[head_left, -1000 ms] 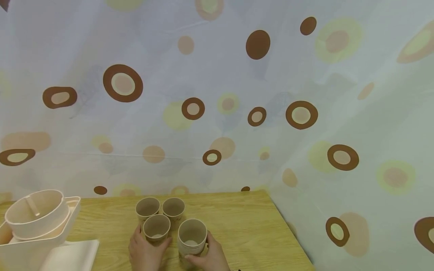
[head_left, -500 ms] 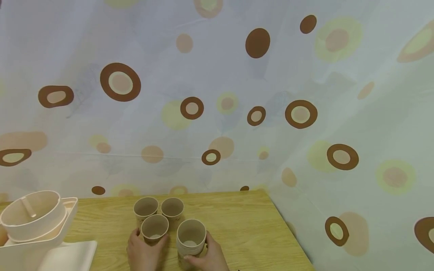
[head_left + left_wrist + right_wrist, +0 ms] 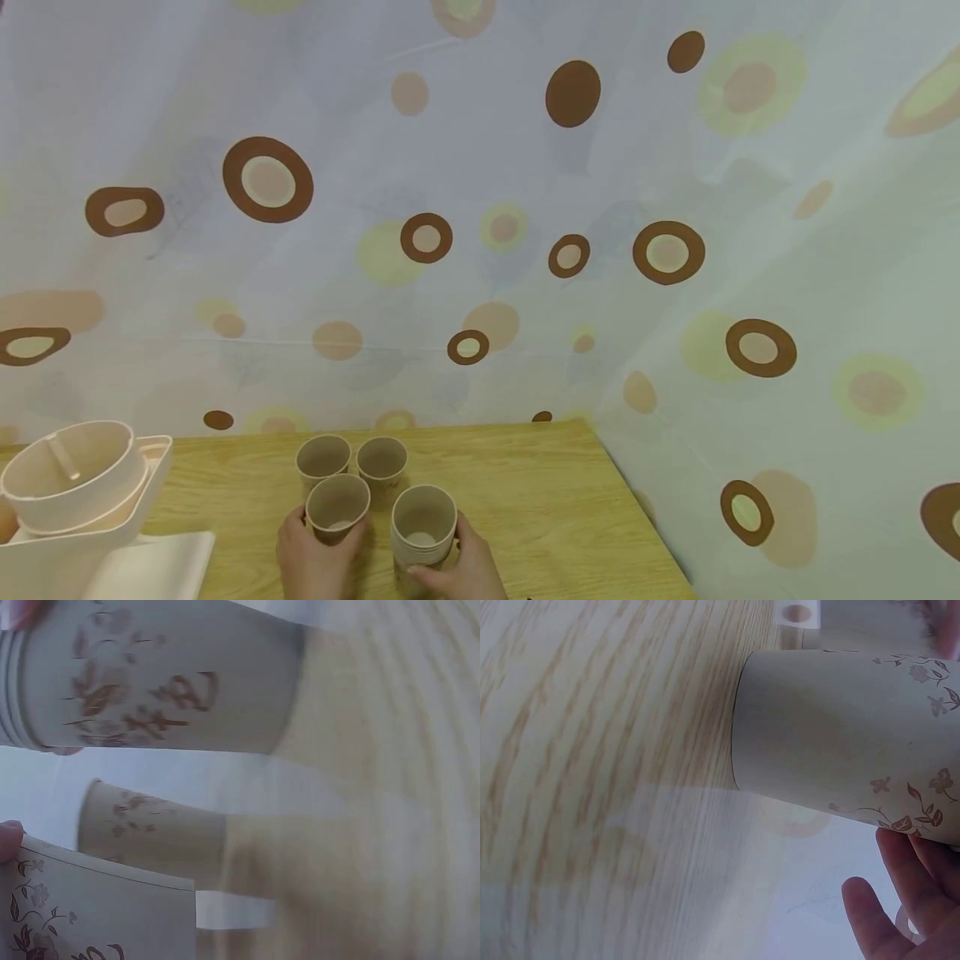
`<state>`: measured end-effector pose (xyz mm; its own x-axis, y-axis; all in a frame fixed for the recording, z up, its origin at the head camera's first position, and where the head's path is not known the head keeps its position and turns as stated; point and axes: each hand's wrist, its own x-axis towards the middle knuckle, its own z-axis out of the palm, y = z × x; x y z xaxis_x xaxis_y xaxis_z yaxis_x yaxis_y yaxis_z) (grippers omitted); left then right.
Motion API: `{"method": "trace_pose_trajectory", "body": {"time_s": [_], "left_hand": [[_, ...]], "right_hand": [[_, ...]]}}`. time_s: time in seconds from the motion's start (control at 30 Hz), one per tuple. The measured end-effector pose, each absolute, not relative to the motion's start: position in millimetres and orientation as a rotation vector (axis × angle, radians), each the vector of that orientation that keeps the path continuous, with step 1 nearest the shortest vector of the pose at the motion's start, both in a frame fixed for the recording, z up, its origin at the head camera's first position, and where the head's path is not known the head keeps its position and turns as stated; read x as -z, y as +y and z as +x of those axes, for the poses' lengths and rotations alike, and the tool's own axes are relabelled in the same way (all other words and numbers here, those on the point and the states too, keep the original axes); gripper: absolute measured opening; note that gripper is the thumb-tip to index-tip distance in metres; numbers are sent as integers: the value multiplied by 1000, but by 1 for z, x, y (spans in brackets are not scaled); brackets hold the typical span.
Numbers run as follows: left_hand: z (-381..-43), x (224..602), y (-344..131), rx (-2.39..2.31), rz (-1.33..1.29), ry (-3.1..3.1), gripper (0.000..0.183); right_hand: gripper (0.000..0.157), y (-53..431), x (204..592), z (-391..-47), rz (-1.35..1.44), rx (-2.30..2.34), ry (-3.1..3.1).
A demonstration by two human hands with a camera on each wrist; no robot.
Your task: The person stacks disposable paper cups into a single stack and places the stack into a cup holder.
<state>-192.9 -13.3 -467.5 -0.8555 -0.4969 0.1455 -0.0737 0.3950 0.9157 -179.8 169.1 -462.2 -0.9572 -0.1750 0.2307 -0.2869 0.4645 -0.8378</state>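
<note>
My left hand (image 3: 317, 560) grips a beige paper cup (image 3: 337, 507) with thumb and fingers round its sides. The same cup (image 3: 97, 915) shows a brown flower print in the left wrist view; whether its base touches the table I cannot tell. To its right, my right hand (image 3: 468, 560) holds a stack of nested paper cups (image 3: 422, 542), mouth up. In the right wrist view the printed stack (image 3: 832, 727) has fingers (image 3: 911, 877) along its lower side. Two more upright cups, one left (image 3: 322, 457) and one right (image 3: 382, 457), stand just behind the left hand's cup.
White plastic containers, with a round bowl (image 3: 71, 479) on top, stand at the left. Beside them lies a flat white tray (image 3: 168, 562). A spotted sheet (image 3: 480, 167) covers the walls behind and right of the wooden table (image 3: 540, 492).
My left hand and its cup have shifted slightly left, away from the stack. The right hand keeps its hold, and the two cups behind stay put.
</note>
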Motion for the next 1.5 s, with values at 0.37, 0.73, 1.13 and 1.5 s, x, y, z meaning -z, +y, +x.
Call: {"method": "trace_pose_trajectory", "body": {"time_s": [0.37,0.73,1.13,1.5], "left_hand": [[-185,444,-12,1467,415,-2174,76],[-176,418,-18,1465,334,-2192,78],[-166,370,-14,1541,171,-2243,82],[-164,361,-4,1549,87,-2292,82]], "right_hand": [[72,169,463,-181,420,-1503,-2584],[71,165,462,-182,443,-1539,-2591],[73,156,460,-185,497,-1547,-2599],[70,153,460,-188,523,-1531,-2599]]}}
